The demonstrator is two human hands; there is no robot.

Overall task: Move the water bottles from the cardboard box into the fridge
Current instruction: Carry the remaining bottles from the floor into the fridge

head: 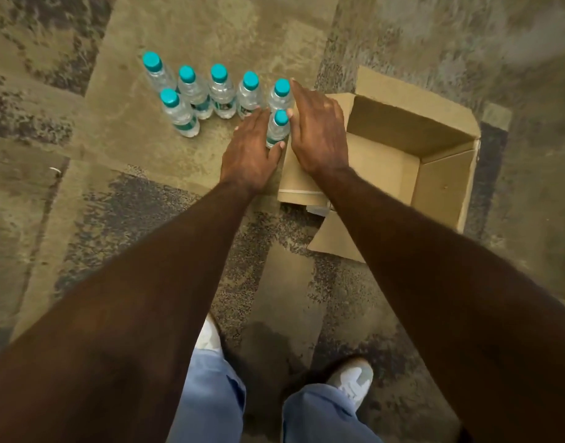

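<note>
Bracket nearest bottle (277,129) between flat, straight-fingered left hand (250,151) and right hand (318,132), holding nothing; close evenly, lift upright

Seven water bottles (210,94) stand upright on the carpet (82,187), left of the cardboard box (402,161); the nearest bottle (277,129) stands between the left hand (249,151) and right hand (316,129).

Seven clear, teal-capped water bottles (222,91) stand upright on the carpet, just beside the open cardboard box (399,161), its inside bare.
</note>
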